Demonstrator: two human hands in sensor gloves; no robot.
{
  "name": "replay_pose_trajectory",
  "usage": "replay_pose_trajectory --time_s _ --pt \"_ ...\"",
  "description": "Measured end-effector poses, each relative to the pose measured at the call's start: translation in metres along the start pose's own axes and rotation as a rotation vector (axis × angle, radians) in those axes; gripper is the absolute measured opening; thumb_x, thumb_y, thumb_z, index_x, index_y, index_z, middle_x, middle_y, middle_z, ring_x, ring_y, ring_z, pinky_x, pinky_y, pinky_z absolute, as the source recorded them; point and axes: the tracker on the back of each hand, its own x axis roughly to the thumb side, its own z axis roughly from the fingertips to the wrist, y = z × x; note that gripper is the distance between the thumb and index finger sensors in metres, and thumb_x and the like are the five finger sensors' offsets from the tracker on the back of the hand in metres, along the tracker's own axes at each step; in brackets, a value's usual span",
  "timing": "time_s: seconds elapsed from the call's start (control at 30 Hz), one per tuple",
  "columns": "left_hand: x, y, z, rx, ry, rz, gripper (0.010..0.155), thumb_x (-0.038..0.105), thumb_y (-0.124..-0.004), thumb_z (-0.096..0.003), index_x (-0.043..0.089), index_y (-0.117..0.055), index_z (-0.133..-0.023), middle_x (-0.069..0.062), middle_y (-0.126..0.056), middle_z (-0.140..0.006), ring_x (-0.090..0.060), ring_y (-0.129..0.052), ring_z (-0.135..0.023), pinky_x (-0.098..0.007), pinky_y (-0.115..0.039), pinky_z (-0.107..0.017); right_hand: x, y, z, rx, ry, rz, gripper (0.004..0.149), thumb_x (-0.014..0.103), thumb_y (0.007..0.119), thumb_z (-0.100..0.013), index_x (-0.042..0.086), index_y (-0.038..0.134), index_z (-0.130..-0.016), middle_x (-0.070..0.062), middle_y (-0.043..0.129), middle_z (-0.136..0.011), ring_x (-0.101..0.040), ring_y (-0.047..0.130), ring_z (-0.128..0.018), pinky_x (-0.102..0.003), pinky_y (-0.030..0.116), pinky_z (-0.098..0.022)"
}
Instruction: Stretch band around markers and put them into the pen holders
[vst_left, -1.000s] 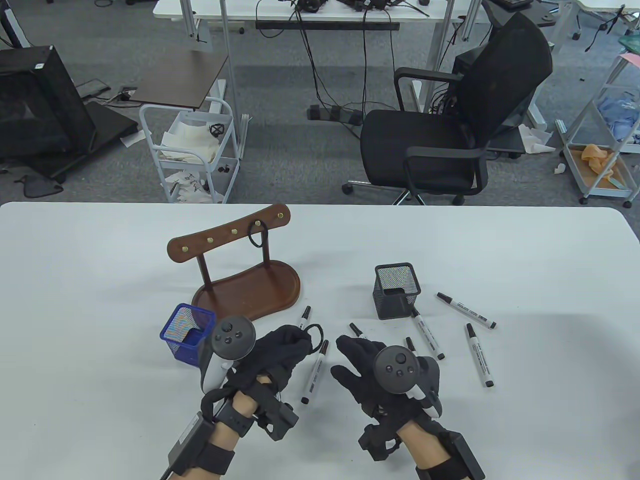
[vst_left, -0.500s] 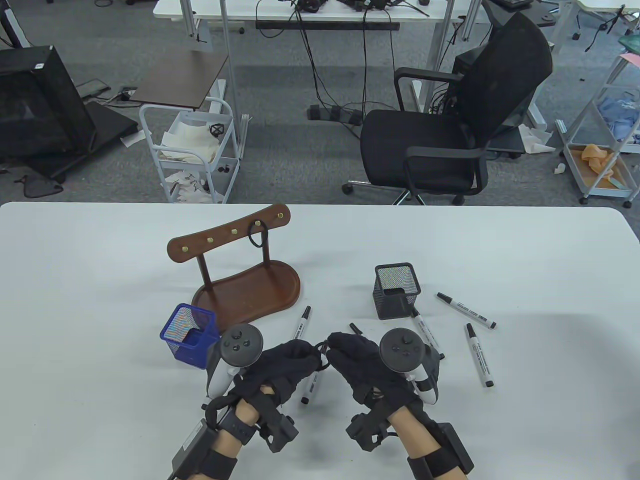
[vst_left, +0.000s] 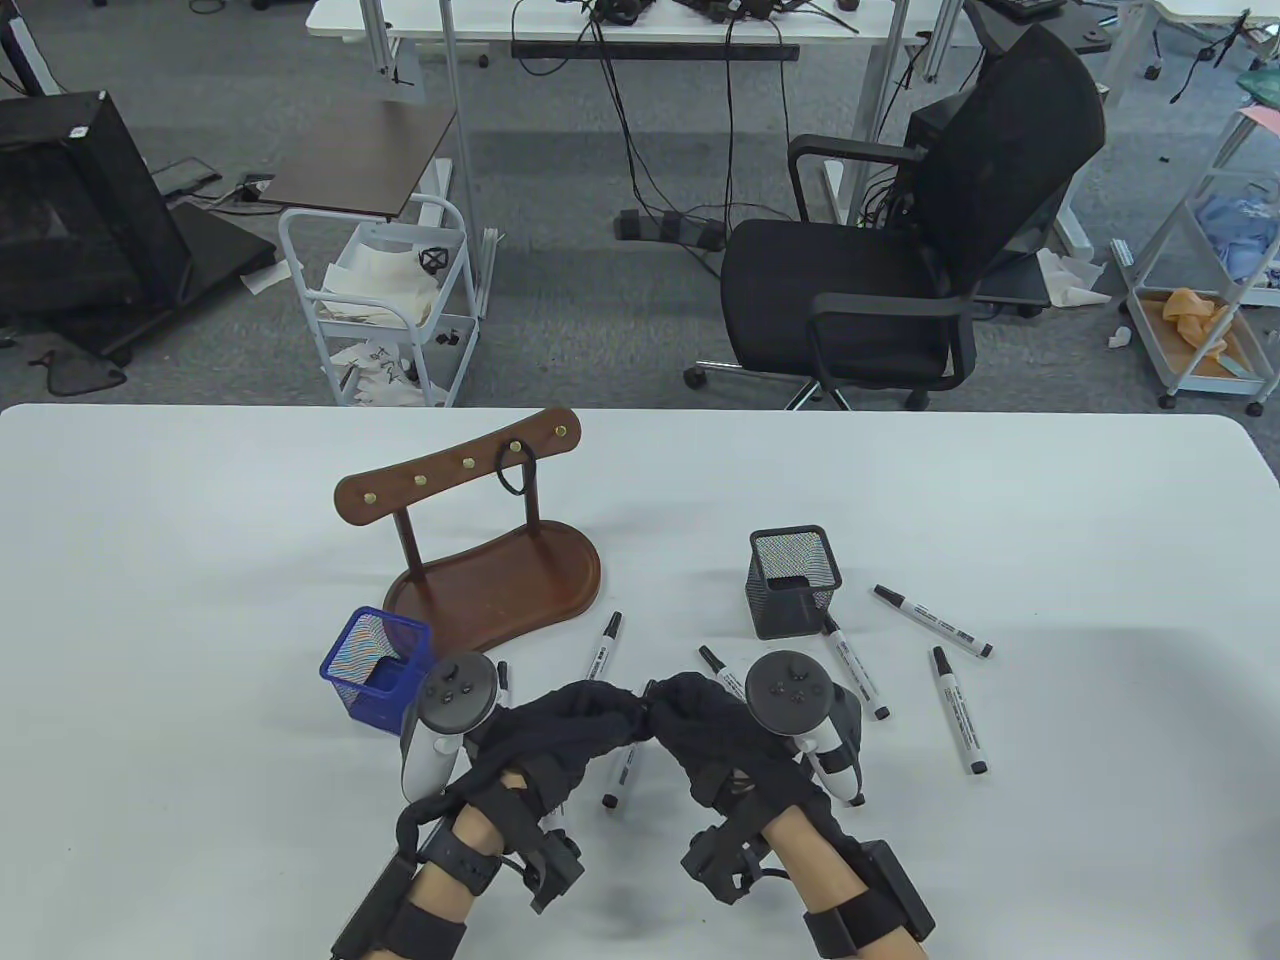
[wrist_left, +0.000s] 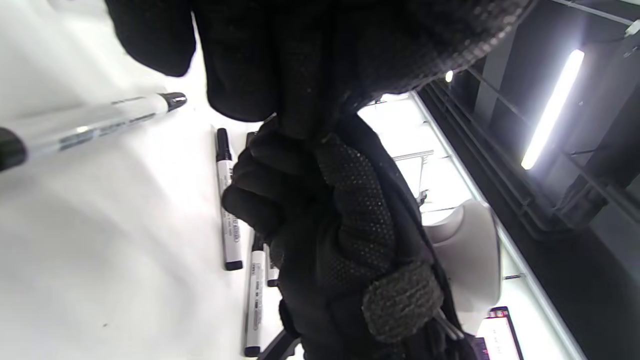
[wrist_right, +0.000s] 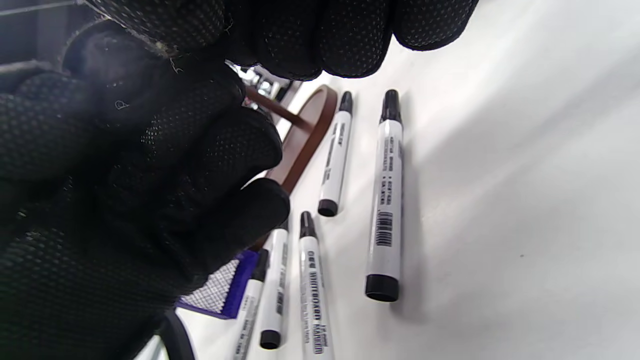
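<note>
My left hand (vst_left: 622, 708) and right hand (vst_left: 670, 702) meet fingertip to fingertip above the table front. Both sets of fingers are curled and pinch a thin black band between them; the band is almost wholly hidden by the gloves. In the left wrist view my right hand (wrist_left: 320, 225) is a closed fist against my left fingertips (wrist_left: 300, 75). Several white markers with black caps (vst_left: 958, 710) lie around and under the hands; one marker (vst_left: 620, 775) lies just below them. The black mesh holder (vst_left: 795, 585) stands behind my right hand, the blue mesh holder (vst_left: 372, 668) beside my left.
A wooden hook rack (vst_left: 480, 560) stands behind the blue holder, with another black band (vst_left: 515, 472) hanging from a hook. In the right wrist view more markers (wrist_right: 385, 200) lie beside the rack's base (wrist_right: 310, 135). An office chair (vst_left: 900, 250) stands beyond the table's far edge.
My right hand has moved left from open over the markers and closed against my left hand's fingertips. The band loop that stuck out of my left hand is now covered by both hands.
</note>
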Motion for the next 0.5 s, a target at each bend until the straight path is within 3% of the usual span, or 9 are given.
replay_pose_trajectory --time_s 0.3,0.5 --pt "-0.012 0.0 -0.002 -0.094 -0.036 0.343 0.038 0.038 -0.075 -0.0626 0.019 -0.076 -0.096 -0.009 -0.088 -0.1 -0.039 -0.071 -0.102 -0.067 -0.053 -0.076 -0.003 0.003 -0.003 0.034 0.006 -0.025 0.041 0.041 0.073 -0.053 0.026 0.065 -0.09 0.002 0.081 -0.088 -0.027 0.079 -0.084 -0.057 0.059 -0.074" --pt "-0.01 -0.003 -0.004 -0.161 -0.051 0.364 0.041 0.036 -0.073 -0.0635 0.012 -0.075 -0.097 -0.012 -0.093 -0.096 -0.04 -0.064 -0.103 -0.069 -0.048 -0.075 0.004 -0.002 -0.013 0.017 0.004 0.014 0.04 0.041 0.074 -0.053 0.026 0.067 -0.089 0.002 0.082 -0.088 -0.027 0.078 -0.084 -0.057 0.059 -0.074"
